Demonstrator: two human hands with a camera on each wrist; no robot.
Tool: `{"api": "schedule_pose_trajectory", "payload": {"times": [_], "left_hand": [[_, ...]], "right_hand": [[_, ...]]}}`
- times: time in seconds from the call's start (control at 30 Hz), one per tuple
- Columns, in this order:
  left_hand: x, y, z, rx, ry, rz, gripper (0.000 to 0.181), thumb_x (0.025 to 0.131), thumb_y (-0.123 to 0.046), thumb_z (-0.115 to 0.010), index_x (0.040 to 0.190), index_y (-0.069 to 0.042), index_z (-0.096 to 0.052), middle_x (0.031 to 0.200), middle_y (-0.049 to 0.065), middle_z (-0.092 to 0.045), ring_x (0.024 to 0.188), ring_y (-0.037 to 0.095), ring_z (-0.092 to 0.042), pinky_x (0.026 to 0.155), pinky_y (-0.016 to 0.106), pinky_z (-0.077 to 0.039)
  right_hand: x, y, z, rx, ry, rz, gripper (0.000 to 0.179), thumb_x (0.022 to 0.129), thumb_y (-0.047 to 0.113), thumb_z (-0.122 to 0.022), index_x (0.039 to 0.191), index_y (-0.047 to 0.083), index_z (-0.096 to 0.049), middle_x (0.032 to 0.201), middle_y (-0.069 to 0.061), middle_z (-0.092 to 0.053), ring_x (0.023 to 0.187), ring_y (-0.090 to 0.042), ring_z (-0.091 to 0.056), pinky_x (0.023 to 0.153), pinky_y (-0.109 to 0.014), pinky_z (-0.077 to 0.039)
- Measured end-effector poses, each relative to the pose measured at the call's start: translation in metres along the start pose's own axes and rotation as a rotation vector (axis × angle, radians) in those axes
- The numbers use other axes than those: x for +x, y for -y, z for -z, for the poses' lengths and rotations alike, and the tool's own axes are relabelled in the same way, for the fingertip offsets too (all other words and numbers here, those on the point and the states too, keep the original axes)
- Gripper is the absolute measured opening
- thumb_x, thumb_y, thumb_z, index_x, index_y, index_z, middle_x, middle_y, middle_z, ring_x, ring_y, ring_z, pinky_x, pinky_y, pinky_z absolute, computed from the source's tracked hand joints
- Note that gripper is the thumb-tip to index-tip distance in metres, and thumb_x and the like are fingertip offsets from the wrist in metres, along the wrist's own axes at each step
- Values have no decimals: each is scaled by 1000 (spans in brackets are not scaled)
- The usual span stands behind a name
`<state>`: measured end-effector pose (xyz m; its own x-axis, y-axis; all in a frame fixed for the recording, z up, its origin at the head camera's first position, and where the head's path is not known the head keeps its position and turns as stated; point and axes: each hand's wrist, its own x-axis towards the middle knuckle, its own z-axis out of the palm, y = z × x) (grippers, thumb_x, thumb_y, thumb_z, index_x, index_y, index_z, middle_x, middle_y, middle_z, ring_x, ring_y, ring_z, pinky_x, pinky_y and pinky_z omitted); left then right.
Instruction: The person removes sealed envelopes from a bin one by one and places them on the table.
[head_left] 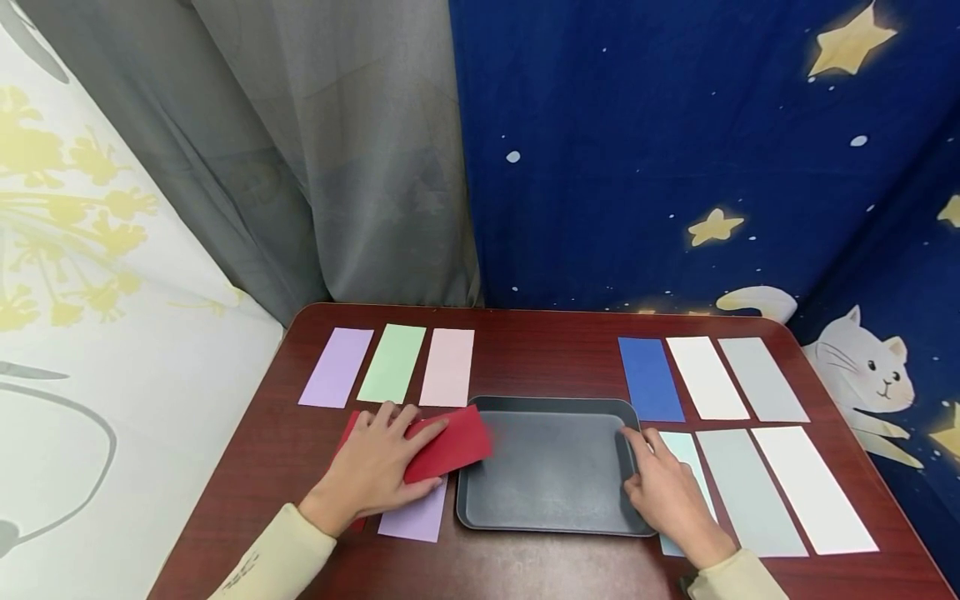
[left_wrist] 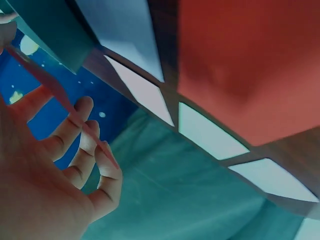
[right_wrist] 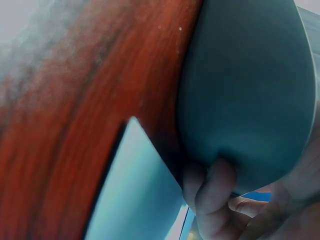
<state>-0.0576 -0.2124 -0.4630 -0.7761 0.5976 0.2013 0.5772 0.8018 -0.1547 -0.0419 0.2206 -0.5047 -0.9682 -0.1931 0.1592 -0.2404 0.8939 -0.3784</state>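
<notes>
My left hand (head_left: 375,462) holds a red rectangular card (head_left: 453,446) at the tray's left side, thumb on one side and fingers on the other. In the left wrist view this card (left_wrist: 65,97) appears nearly edge-on along the fingers. Partly hidden beneath the hand, a second red card (head_left: 347,435) lies on the table, with a purple card (head_left: 418,518) beside it. My right hand (head_left: 667,492) grips the right rim of a dark grey rectangular tray (head_left: 555,467). In the right wrist view, fingers (right_wrist: 217,187) curl at the edge of the tray (right_wrist: 245,95).
Along the table's (head_left: 547,350) back left lie purple (head_left: 336,367), green (head_left: 392,364) and pink (head_left: 447,367) cards. On the right are blue (head_left: 651,379), white (head_left: 707,377) and grey (head_left: 763,379) cards, with mint (head_left: 686,450), grey (head_left: 750,492) and white (head_left: 813,492) ones nearer.
</notes>
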Motion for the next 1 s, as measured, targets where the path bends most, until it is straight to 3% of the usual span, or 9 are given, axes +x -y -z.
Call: {"api": "schedule_pose_trajectory", "payload": {"times": [0.43, 0.73, 1.0], "left_hand": [[-33, 17, 0, -25, 62, 200, 84, 84, -65, -80, 154, -21, -65, 127, 15, -61, 109, 35, -57, 74, 50, -57], [-58, 31, 1, -50, 39, 317, 83, 86, -63, -81, 154, -19, -65, 121, 18, -59, 103, 38, -55, 66, 52, -56], [-78, 41, 2, -115, 59, 472, 85, 86, -62, -82, 154, -13, -63, 125, 24, -58, 103, 44, -56, 59, 58, -57]], "right_hand": [[1, 0, -1, -1, -7, 10, 68, 77, -11, -77, 144, -4, -64, 109, -13, -58, 53, -10, -39, 48, -29, -38], [1, -1, -1, -4, -9, 14, 69, 77, -11, -77, 144, -4, -64, 110, -13, -58, 53, -10, -39, 48, -29, -37], [1, 0, -1, -1, -2, 10, 68, 77, -11, -77, 144, -4, -64, 110, -13, -58, 53, -11, -39, 48, -29, -38]]}}
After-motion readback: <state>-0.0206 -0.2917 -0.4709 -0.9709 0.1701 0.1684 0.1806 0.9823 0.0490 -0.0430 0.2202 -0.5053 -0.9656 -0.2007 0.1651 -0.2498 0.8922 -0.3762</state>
